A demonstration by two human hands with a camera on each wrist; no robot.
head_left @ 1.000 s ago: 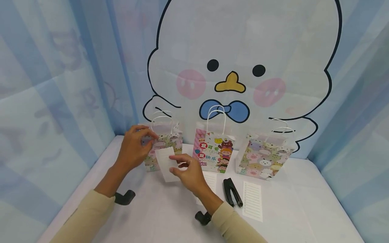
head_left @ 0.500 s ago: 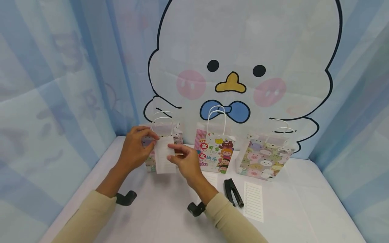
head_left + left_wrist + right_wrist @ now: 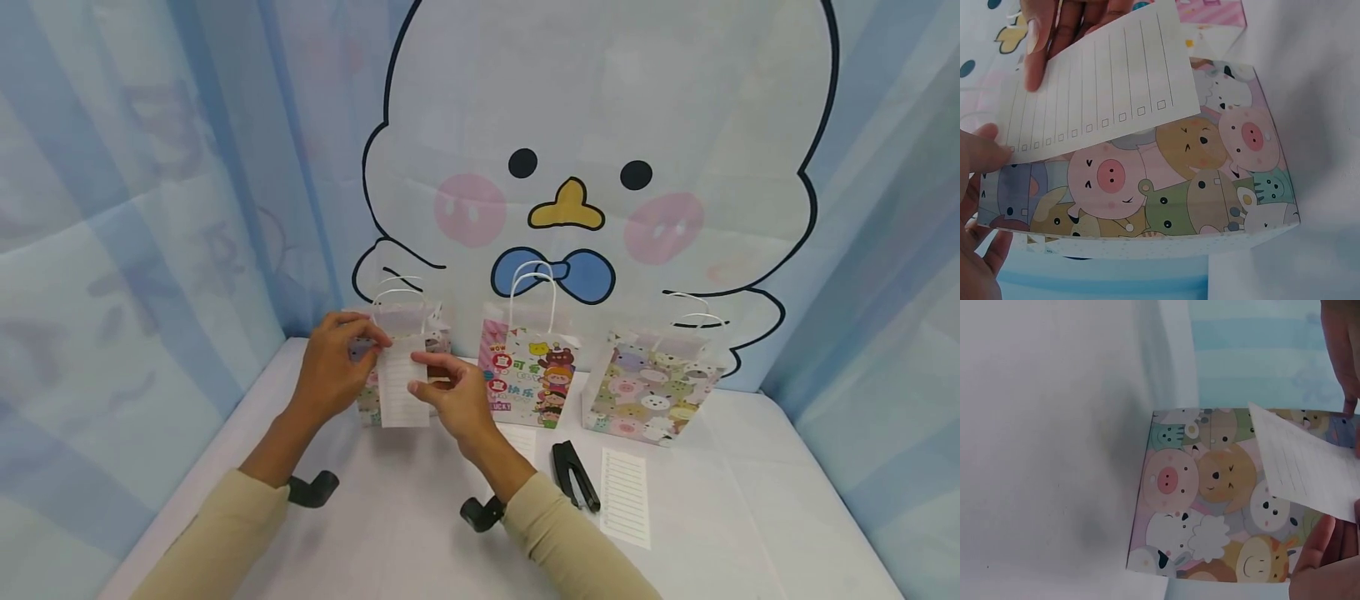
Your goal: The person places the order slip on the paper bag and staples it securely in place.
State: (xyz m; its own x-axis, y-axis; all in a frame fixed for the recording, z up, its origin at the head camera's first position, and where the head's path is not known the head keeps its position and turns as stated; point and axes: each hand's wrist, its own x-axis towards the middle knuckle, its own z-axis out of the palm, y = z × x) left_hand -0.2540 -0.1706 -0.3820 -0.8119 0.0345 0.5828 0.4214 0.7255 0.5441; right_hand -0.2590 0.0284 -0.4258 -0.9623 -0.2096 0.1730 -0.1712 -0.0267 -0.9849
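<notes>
A small white checklist sheet (image 3: 405, 392), ruled with lines and tick boxes, covers much of the front of the left paper bag (image 3: 367, 402), which has a cartoon animal print (image 3: 1179, 187). My left hand (image 3: 333, 362) pinches the bag's top left edge, its thumb at the sheet's upper corner. With thumb and fingers, my right hand (image 3: 461, 400) holds the sheet by its right side. In the left wrist view, the sheet's lower end stands away from the bag. Both wrist views catch the hands only partly.
A pink and white paper bag (image 3: 532, 375) stands in the middle, and another animal-print bag (image 3: 652, 387) to the right. In front of them lie a black stapler (image 3: 576, 475), a second checklist (image 3: 625, 497) and a third sheet (image 3: 521, 440), partly behind my right arm.
The sheet has swung from a tilt to nearly straight in front of the left bag. My right hand has risen slightly and shifted left with it; my left hand has barely moved.
</notes>
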